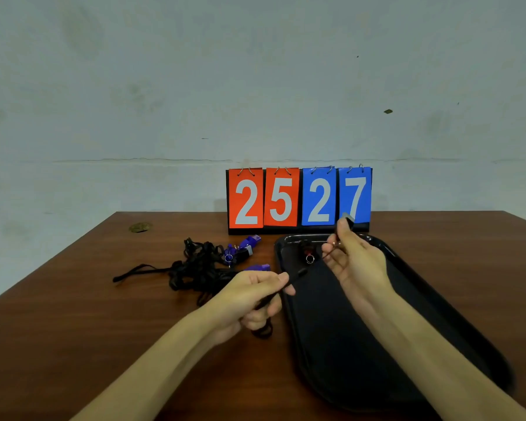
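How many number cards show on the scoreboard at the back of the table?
4, left to right: red 2, red 5, blue 2, blue 7. Further cards may hang hidden behind these.

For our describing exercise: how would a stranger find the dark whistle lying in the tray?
Find the flip scoreboard reading 25 27 at the table's back; a black tray lies in front of it. At the tray's far end sits a small dark whistle with a silver ring. Unlike the purple whistles tangled in cords left of the tray, it lies alone inside.
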`<state>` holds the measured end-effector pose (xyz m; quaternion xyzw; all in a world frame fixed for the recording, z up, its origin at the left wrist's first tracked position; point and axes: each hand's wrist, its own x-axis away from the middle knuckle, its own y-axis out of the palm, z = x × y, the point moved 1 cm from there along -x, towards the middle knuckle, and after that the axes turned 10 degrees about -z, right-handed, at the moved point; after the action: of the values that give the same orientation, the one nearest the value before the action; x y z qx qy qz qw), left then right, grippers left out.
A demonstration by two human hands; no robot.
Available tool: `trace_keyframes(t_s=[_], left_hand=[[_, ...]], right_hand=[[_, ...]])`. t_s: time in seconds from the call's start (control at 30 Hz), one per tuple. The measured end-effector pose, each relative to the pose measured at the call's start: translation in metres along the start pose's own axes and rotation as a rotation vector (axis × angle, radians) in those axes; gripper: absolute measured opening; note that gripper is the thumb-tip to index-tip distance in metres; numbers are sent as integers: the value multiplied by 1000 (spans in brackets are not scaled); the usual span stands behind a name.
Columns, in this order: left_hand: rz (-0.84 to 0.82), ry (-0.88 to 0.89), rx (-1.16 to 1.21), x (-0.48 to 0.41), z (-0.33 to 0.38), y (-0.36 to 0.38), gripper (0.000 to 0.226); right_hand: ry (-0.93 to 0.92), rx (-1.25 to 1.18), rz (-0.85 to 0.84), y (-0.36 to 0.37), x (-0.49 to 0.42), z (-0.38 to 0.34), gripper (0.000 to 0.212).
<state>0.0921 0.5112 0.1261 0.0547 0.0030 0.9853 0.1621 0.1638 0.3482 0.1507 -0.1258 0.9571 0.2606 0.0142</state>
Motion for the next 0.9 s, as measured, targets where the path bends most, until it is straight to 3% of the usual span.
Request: trace_keyframes(t_s=[0.07,0.17,0.3,0.4,0.5,0.63,0.73,0.9], left_hand=[[23,32,-52,0,2,-1,24],[133,86,-248,0,6,-2,16],[281,242,-417,-1,7,-5,3],[284,292,-618,-2,4,-6,11],[257,329,-649,-2,2,-3,12],[298,379,-654,-1,5,-7,14],[309,345,-657,-1,5,-15,11],[275,217,-435,-2,8,-15,21]], right_hand=[[81,19,-30,-4,-3,-5,24],[98,402,-174,-7,-5,-4,18],[22,805,-301,-12,-2,-4,27],[45,1027,-383,-13,0,-1,24],[72,1224,-415,-13,0,5,15],[136,1239,-627,-8,7,9,6],[119,1104,-745,-2,12,9,9],[75,842,-716,3,15,2,7]])
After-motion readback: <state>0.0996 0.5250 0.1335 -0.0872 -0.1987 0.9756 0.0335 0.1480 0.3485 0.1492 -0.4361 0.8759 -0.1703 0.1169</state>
